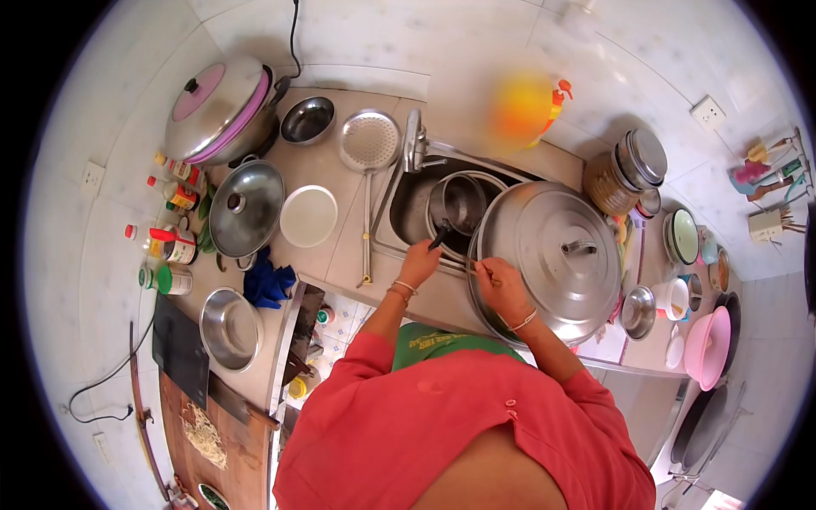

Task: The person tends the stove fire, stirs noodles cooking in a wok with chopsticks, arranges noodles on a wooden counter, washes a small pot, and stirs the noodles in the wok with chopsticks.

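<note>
Over the steel sink (406,212), my left hand (420,262) is closed round the black handle of a small pan (459,201). The pan is above a larger metal basin (500,184) in the sink. My right hand (501,287) is closed on a thin stick-like thing that points left toward the sink's front edge; its far end is hard to make out. Just right of that hand, a big pot with a domed metal lid (557,255) covers part of the sink. The faucet (415,143) stands at the sink's back left corner.
Left of the sink are a long-handled skimmer (368,143), a white plate (308,216), a lidded pan (246,208), a blue cloth (269,282) and a steel bowl (230,329). Bottles line the left wall. At the right are metal bowls (637,313) and a pink basin (708,348).
</note>
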`<state>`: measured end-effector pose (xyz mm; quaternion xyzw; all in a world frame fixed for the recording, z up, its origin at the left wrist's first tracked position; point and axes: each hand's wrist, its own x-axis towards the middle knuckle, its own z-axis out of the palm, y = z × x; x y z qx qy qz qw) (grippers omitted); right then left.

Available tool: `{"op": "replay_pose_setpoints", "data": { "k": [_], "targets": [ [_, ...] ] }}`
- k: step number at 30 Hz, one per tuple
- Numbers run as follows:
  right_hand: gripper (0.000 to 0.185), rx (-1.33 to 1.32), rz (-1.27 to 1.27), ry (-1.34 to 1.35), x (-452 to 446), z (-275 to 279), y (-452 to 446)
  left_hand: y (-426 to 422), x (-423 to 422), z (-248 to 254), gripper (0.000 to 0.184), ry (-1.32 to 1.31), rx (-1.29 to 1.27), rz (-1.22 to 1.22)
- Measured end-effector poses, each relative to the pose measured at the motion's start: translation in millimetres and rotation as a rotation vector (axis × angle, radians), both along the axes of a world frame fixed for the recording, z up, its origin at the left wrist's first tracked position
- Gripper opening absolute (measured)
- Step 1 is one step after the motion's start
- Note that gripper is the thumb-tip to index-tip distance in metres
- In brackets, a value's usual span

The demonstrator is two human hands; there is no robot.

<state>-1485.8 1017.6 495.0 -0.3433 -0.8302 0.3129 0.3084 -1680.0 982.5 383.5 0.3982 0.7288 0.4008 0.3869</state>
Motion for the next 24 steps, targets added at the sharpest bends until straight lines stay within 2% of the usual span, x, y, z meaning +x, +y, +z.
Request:
{"op": "replay_pose_setpoints", "data": {
  "k": [4,7,9,12,15,20,24],
  "targets": [
    [0.010,-0.026,-0.010,-0.019,3,3,0,-12,-10,26,0.023,-0.016,0.043,0.012],
    [0.011,-0.066,-0.030,0.021,4,6,-1,-20,-19,37,0.026,-0.122,0.053,0.034],
    [0.011,-0.085,-0.031,0.015,5,6,0,-27,-22,41,0.024,-0.307,0.004,0.057],
    [0.012,-0.100,-0.009,0.071,6,10,0,-39,-24,52,0.023,-0.442,-0.019,0.074],
    [0.012,-0.116,-0.041,0.116,9,0,-1,-52,-20,71,0.022,-0.413,-0.030,0.074],
    [0.012,-0.208,-0.127,0.164,17,5,3,-80,-7,94,0.013,-0.523,-0.070,0.106],
    [0.016,-0.314,-0.293,0.260,30,37,1,-96,6,134,0.011,-0.518,-0.088,0.037]
  ]
}}
